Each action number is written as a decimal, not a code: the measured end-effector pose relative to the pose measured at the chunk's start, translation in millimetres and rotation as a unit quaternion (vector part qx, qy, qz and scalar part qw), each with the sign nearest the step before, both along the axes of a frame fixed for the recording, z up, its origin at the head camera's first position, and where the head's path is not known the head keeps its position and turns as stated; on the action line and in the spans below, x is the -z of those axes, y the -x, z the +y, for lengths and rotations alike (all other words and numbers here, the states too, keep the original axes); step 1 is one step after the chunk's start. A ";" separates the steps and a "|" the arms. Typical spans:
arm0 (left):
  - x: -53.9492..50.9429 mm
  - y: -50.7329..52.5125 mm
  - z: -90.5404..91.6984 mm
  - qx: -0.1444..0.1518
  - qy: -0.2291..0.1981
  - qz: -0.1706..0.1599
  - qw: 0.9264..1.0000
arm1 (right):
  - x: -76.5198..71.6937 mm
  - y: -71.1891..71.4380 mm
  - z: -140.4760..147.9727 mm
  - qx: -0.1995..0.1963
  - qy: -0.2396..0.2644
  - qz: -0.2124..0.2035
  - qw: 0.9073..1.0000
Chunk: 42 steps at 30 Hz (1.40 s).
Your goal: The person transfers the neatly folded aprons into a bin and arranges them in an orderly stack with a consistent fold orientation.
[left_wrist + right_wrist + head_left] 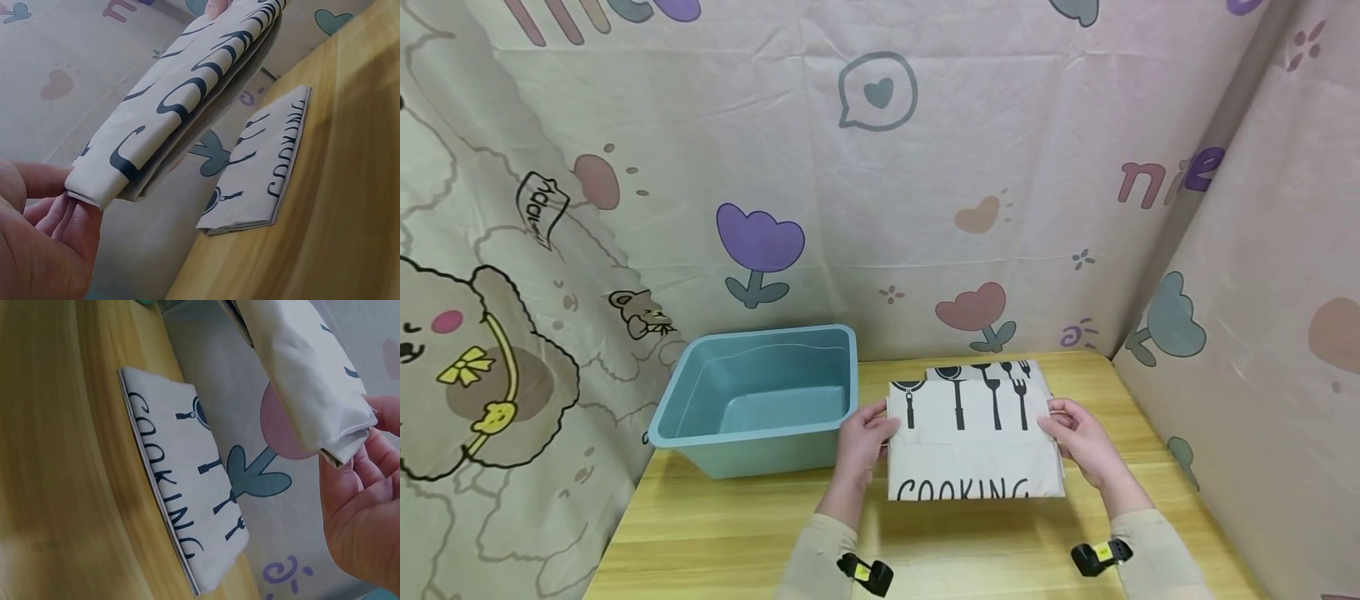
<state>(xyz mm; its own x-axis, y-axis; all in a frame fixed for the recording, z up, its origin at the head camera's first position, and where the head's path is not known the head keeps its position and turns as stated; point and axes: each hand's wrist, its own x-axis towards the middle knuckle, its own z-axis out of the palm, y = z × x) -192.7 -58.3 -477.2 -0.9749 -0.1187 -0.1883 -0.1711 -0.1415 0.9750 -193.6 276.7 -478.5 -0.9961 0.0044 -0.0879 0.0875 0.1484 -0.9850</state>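
Note:
Both hands hold up a folded white cloth (973, 454) printed with dark kitchen utensils and the word COOKING. My left hand (862, 437) pinches its left edge, thumb on top and fingers beneath, as the left wrist view shows. At the opposite edge, my right hand (1081, 437) grips it between thumb and fingers. Several folded layers show along the cloth's side in the left wrist view. A second folded cloth (259, 162) with the same print lies flat on the table, apart from the held one. In the head view the held cloth hides most of that second cloth (1041, 377).
A blue-green plastic tub (760, 454) stands on the wooden table (730, 533), just left of my left hand; its inside looks bare. Patterned fabric curtains (880, 208) hang behind the table and on both sides.

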 end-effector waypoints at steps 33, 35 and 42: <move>-24.8 -6.8 -49.3 -0.013 -0.001 0.026 1.000 | -22.7 -4.3 -47.7 -0.015 0.075 0.030 0.997; -25.0 -6.9 -52.5 -0.013 0.003 0.029 0.999 | -22.6 -4.1 -50.6 -0.016 0.076 0.030 0.997; -26.0 -9.9 -62.9 -0.010 0.010 0.035 0.999 | -21.9 -3.2 -60.1 -0.024 0.079 0.026 0.996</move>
